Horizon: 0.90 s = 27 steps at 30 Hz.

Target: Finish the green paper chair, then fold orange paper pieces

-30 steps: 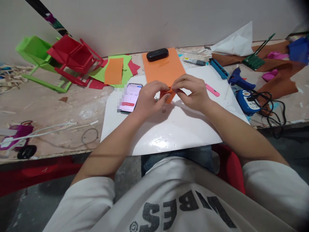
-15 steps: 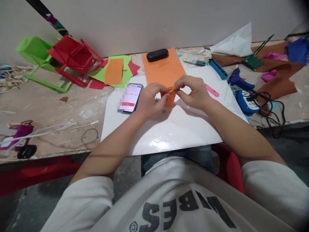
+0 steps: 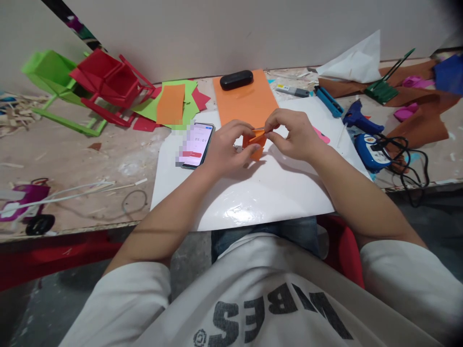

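Observation:
Between my two hands is a small folded piece of orange paper (image 3: 257, 151), held just above the white board (image 3: 231, 202). My left hand (image 3: 233, 144) is closed on its left side, thumb and fingers pinching it. With thumb and forefinger, my right hand (image 3: 289, 132) pinches its upper right edge, where a thin strip or stick runs across between the fingers; what exactly this is I cannot make out. Beyond the hands lies a large orange sheet (image 3: 246, 106) with a black case (image 3: 236, 80) on it. A phone (image 3: 197, 144) showing a timer lies beside my left hand.
At the left stand a red model rocking chair (image 3: 112, 79) and a green one (image 3: 50, 77). Orange, green and red paper pieces (image 3: 170, 103) lie near them. To the right are a blue glue gun (image 3: 361, 118), a teal cutter (image 3: 329, 101) and a blue device with black cable (image 3: 372, 153).
Both hands have shifted slightly, and the orange piece is tilted so more of its upper folded edge shows. My right hand has risen a little. The view has moved slightly.

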Each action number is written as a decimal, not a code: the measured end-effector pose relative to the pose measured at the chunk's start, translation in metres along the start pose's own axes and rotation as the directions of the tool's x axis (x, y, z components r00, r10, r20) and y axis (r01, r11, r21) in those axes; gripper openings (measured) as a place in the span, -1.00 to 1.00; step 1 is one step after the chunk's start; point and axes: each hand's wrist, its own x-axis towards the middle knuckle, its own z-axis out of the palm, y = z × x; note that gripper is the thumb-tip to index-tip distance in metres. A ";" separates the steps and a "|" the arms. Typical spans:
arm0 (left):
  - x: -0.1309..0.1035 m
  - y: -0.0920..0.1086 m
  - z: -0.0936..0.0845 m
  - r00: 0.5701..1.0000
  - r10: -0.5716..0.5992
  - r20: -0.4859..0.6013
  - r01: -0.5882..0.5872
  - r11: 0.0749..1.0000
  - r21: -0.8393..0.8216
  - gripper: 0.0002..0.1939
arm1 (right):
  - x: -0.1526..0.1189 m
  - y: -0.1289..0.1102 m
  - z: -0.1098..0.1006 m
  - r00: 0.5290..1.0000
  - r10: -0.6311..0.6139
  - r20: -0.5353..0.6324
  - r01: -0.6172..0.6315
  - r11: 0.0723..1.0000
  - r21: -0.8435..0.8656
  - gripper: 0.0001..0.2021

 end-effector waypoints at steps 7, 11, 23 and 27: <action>-0.004 -0.013 0.006 0.989 -0.147 0.021 0.148 0.989 -0.016 -0.64 | 0.003 0.007 -0.007 0.996 0.047 -0.081 -0.042 0.998 0.055 -0.84; -0.003 -0.015 0.006 0.996 -0.087 -0.018 0.087 0.996 -0.024 -0.73 | 0.004 0.006 -0.009 0.998 0.024 -0.066 -0.020 0.999 0.048 -0.85; 0.001 -0.008 -0.001 0.986 0.019 -0.165 -0.009 0.998 0.060 -0.77 | 0.003 0.004 0.000 0.997 0.057 -0.056 -0.052 0.995 0.090 -0.95; 0.000 -0.010 -0.001 0.988 0.023 -0.152 -0.009 0.996 0.089 -0.71 | 0.004 0.005 0.003 0.994 0.036 -0.101 -0.029 0.997 0.066 -0.90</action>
